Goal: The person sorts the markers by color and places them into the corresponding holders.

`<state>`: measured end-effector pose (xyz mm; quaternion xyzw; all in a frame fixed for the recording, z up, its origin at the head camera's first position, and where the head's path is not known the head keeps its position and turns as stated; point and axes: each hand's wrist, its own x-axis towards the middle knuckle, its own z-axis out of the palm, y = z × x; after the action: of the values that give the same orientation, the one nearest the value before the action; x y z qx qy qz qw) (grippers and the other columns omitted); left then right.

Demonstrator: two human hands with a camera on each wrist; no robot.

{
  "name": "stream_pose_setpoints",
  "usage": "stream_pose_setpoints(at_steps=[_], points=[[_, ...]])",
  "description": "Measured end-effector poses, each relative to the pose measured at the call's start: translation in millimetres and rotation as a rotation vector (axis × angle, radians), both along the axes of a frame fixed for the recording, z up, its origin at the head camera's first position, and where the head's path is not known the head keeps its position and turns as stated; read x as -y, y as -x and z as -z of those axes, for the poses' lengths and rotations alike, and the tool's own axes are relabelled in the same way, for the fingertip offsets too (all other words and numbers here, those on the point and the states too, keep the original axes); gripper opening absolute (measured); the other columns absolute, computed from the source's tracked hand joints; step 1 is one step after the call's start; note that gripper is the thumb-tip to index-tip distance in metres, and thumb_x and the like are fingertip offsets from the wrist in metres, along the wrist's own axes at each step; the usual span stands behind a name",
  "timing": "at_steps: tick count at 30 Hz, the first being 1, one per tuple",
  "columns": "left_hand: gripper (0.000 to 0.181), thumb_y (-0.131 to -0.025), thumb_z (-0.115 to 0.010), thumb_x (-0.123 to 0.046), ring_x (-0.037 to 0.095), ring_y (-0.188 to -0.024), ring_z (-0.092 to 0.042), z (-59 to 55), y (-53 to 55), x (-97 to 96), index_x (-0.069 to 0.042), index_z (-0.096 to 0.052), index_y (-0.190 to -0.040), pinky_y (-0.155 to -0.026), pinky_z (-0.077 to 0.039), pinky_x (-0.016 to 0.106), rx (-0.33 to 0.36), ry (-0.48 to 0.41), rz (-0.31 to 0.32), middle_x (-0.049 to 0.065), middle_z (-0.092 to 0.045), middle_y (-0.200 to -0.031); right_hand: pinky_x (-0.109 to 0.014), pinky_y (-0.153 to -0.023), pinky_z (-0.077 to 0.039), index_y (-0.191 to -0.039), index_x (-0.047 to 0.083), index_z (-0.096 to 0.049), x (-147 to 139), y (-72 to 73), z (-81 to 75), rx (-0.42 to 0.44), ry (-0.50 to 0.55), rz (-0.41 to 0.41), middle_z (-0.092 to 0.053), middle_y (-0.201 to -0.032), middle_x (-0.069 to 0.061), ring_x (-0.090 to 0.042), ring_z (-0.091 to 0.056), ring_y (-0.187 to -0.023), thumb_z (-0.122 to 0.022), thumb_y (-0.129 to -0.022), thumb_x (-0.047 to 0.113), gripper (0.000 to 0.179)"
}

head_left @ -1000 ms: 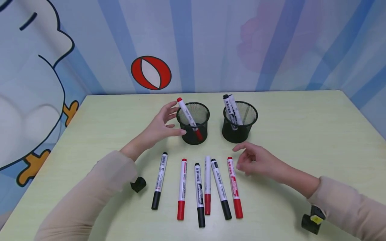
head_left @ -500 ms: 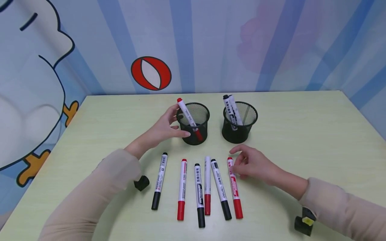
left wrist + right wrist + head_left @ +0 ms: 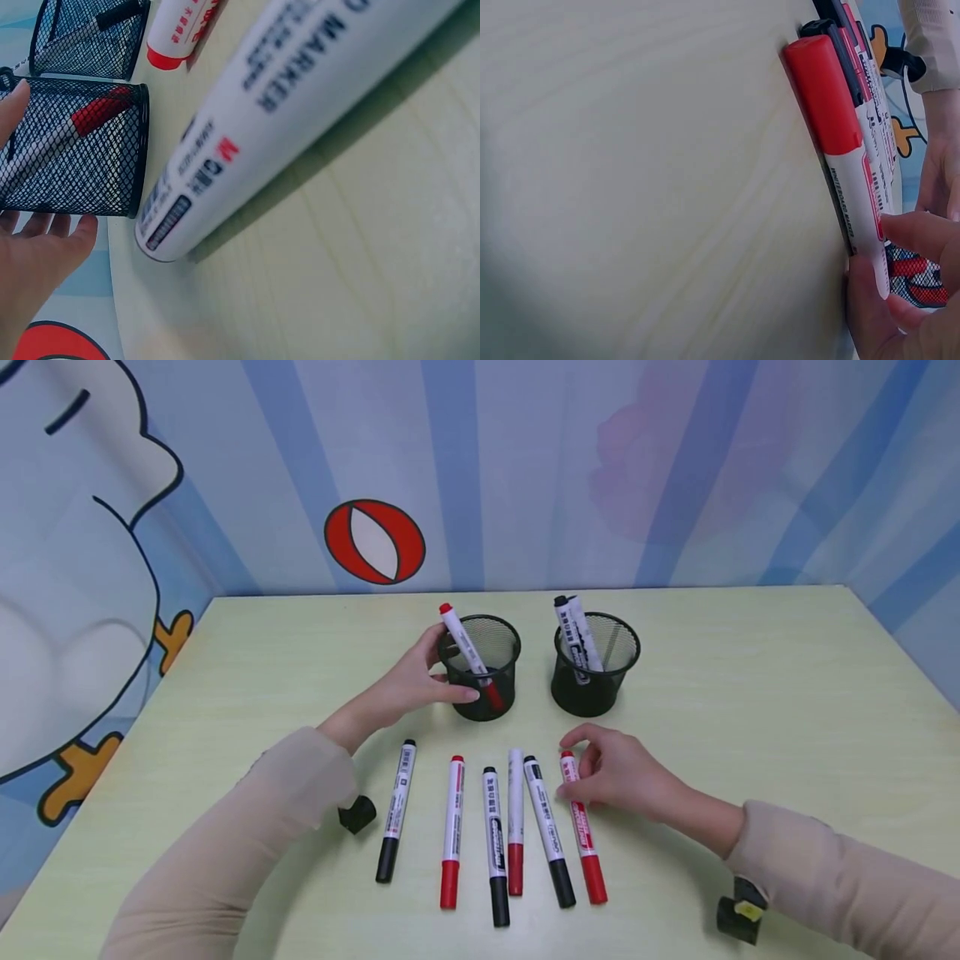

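My left hand holds the left black mesh pen cup, thumb in front and fingers round its left side. A red-capped marker leans inside that cup, its cap low behind the mesh. With thumb and fingers my right hand pinches the upper, uncapped end of the rightmost red marker, which lies on the table. In the right wrist view the thumb and a finger sit on opposite sides of this marker's white barrel, and its red cap points away from the hand.
To the right stands a second mesh pen cup with black markers leaning in it. Several markers lie in a row, among them a black-capped one at the left and another black one beside my right hand.
My right hand has moved left onto the rightmost red marker and taken hold of it; the marker has shifted slightly. My left hand has closed in from beside the left cup to grip it.
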<state>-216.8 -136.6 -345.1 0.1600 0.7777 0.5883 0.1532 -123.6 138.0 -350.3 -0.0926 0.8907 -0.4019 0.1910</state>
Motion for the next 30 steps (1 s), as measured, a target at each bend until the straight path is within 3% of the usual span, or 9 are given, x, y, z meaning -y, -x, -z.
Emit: stream_pose_setpoints(at_steps=[15,30], points=[[0.091,-0.075,-0.076,-0.007,0.025,-0.13,-0.029,1.5,3.8,-5.1,-0.015,-0.019,-0.145,-0.102,-0.035,0.045,0.019,0.022,-0.019,0.008,-0.034,-0.142,-0.027,-0.055,-0.043,-0.107,0.007,-0.055,11,3.2,-0.9,-0.002,-0.1,0.013,-0.053,-0.069,-0.005,-0.017,-0.051,-0.058,-0.077,-0.072,0.008,0.042],[0.092,-0.074,-0.077,-0.008,0.024,-0.132,-0.028,1.9,2.8,-6.1,-0.017,-0.019,-0.146,-0.103,-0.034,0.047,0.046,0.009,-0.019,0.006,-0.034,-0.142,-0.027,-0.055,-0.045,-0.11,0.005,-0.053,8,3.1,-6.2,0.106,-0.003,0.036,-0.053,-0.076,-0.008,-0.018,-0.051,-0.059,-0.07,-0.076,0.002,0.038]])
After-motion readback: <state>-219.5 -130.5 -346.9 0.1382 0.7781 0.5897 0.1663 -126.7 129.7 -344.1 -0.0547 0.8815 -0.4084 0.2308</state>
